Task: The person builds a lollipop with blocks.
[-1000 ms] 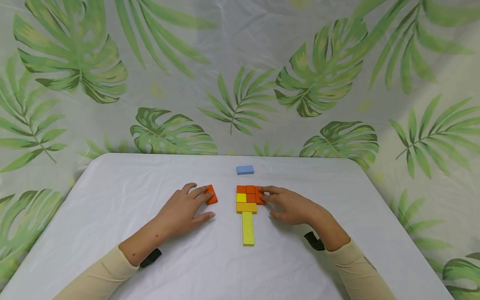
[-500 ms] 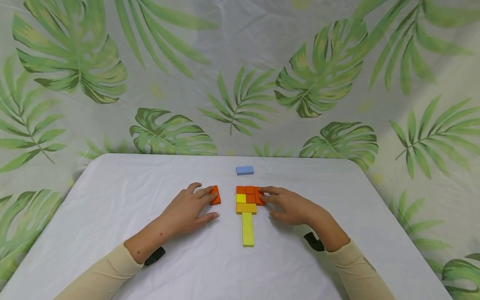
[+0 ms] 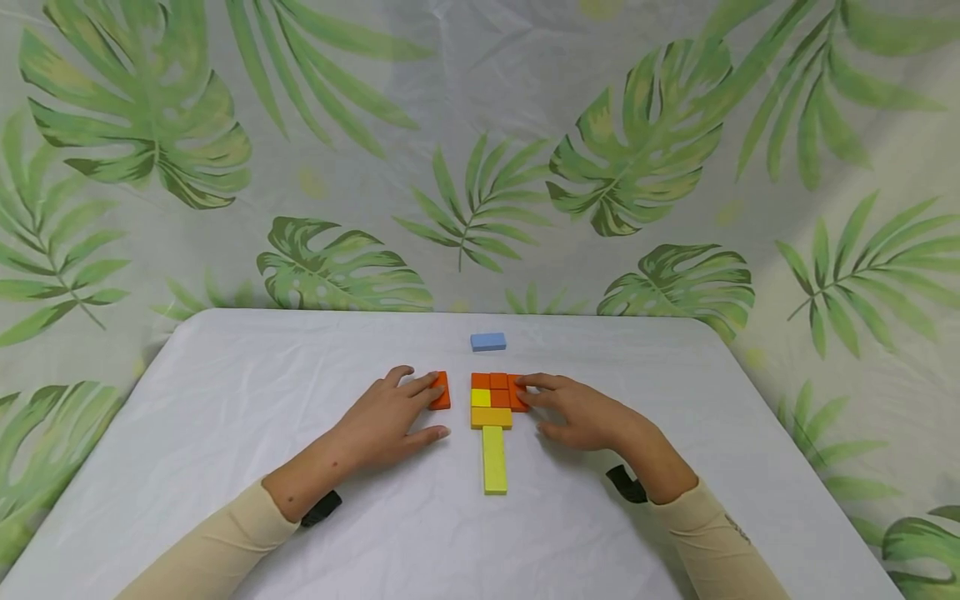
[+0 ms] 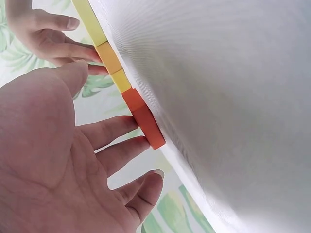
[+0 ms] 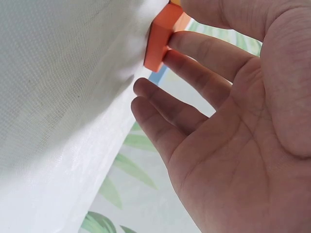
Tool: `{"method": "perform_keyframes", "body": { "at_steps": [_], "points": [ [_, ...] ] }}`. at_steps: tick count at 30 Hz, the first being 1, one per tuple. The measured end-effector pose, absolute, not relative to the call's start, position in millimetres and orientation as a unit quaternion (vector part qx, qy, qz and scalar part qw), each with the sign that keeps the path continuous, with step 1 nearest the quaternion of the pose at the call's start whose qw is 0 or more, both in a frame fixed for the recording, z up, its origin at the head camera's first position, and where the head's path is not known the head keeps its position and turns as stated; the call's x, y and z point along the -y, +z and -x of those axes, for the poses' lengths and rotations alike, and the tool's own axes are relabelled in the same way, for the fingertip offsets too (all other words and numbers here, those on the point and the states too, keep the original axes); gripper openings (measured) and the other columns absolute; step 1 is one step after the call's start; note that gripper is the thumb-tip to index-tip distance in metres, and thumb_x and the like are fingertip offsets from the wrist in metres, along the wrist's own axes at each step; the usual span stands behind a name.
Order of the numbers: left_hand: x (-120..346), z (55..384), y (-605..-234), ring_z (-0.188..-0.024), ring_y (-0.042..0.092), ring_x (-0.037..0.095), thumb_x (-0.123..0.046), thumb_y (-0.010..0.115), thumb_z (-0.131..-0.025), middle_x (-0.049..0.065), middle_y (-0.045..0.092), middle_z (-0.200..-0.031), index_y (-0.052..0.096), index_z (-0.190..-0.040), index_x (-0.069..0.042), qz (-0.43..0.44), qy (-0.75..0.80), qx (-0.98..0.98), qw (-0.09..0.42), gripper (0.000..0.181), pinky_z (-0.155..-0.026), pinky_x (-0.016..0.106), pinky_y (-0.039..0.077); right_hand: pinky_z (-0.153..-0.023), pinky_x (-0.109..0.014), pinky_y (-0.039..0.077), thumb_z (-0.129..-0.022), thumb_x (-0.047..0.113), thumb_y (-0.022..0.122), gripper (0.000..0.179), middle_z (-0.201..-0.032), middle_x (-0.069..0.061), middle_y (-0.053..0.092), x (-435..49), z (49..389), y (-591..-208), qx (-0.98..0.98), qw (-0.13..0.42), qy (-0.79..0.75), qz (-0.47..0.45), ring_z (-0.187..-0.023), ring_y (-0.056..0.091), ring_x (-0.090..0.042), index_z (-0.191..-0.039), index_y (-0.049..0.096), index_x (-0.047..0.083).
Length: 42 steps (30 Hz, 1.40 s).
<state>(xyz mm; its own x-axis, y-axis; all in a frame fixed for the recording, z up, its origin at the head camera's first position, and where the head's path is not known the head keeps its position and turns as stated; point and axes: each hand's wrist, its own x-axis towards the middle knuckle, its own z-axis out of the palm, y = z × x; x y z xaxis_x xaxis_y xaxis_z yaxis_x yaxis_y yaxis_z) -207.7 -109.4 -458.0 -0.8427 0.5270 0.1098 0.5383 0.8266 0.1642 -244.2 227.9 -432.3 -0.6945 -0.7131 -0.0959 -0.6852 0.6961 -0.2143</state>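
Note:
My left hand (image 3: 378, 427) rests its fingertips on a red-orange block (image 3: 444, 393) lying flat, a small gap left of a flat block group. In the left wrist view, two outstretched fingers touch that block (image 4: 150, 128), while the thumb stands away from it. On the group's other side, fingertips of my right hand (image 3: 581, 412) touch an upright-set orange-red block (image 3: 512, 393), seen also in the right wrist view as an orange block (image 5: 159, 41). Small red-orange squares (image 3: 498, 381) and a yellow square (image 3: 481, 398) sit left of it, above an amber bar (image 3: 491, 417).
Below the amber bar, a long yellow-green bar (image 3: 494, 461) extends toward me. A light blue block (image 3: 488, 342) lies apart, beyond the group. All stand on a white-covered table (image 3: 420, 542), with a leaf-patterned curtain (image 3: 480, 167) behind its far edge.
My left hand and the red-orange block under its fingers have slid right, closer to the group. The block has turned straighter. My right hand stays in place.

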Motion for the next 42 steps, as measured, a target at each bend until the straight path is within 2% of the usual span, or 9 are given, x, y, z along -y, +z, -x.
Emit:
{"method": "perform_keyframes", "body": {
  "at_steps": [42],
  "points": [
    [84.1, 221.6, -457.8, -0.153, 0.035, 0.036, -0.062, 0.059, -0.103, 0.003, 0.041, -0.169, 0.051, -0.159, -0.016, 0.309, -0.096, 0.946, 0.016, 0.073, -0.12, 0.055, 0.037, -0.118, -0.053, 0.041, -0.103, 0.018, 0.069, 0.053, -0.166, -0.01, 0.043, -224.0, 246.1, -432.3, -0.92, 0.088, -0.069, 0.376, -0.15, 0.044, -0.035, -0.153, 0.057, 0.005]
  ]
}}
